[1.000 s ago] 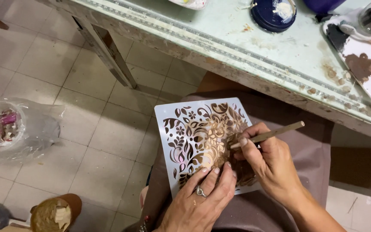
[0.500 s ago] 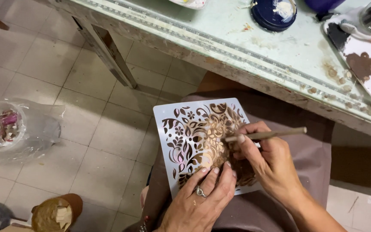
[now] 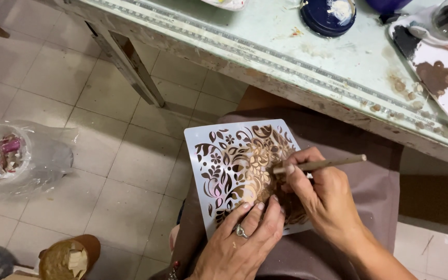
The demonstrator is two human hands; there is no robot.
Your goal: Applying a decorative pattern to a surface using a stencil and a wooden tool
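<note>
Right hand [image 3: 322, 199] is pinched around a thin wooden brush [image 3: 320, 165], tip down on the white floral stencil [image 3: 234, 166] sitting in the lap, just below the table [image 3: 265, 46] edge. Left hand [image 3: 242, 246] lies flat, fingers spread, pressing the stencil's lower edge.

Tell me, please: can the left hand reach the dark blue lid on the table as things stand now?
Probably not without letting go. The left hand presses on the white stencil in the lap, and the dark blue lid lies far back on the table, beyond its near edge.
</note>
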